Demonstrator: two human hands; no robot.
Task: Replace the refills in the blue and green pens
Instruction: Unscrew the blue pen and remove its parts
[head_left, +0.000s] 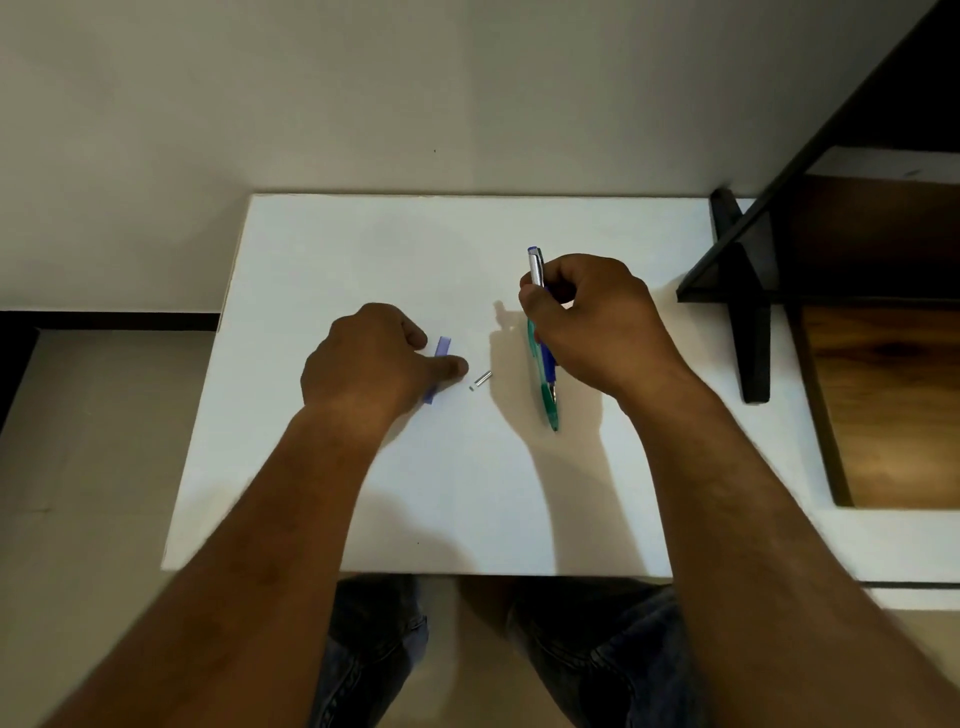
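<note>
1. Nearest me I see knees in blue jeans (374, 639) below the front edge of the white counter (467, 493), with both bare forearms reaching over it.
2. The green pen (549, 402) lies on the counter at right of centre, tip toward me, its far part hidden under my right hand (592, 322). Just beside it on the right, a dark blue grip piece (548, 359) shows below that hand, touching or nearly touching the green barrel; I cannot tell which.
3. A small silver piece (481, 380) lies loose on the counter between my hands, apart from both.
4. My left hand (374, 358) rests knuckles-up at centre left, fingers curled down onto a pale blue barrel piece (443, 347). One end of it shows past the fingers, the other below the thumb. I cannot tell whether the hand grips it or only presses it to the counter.
5. My right hand is clenched around the blue pen (536, 267). Its silver clip end with a blue cap sticks up past the fingers, pointing away from me.
6. Farther right, a dark wooden shelf (831, 249) stands beside the counter, and behind everything is a plain pale wall (363, 93).
</note>
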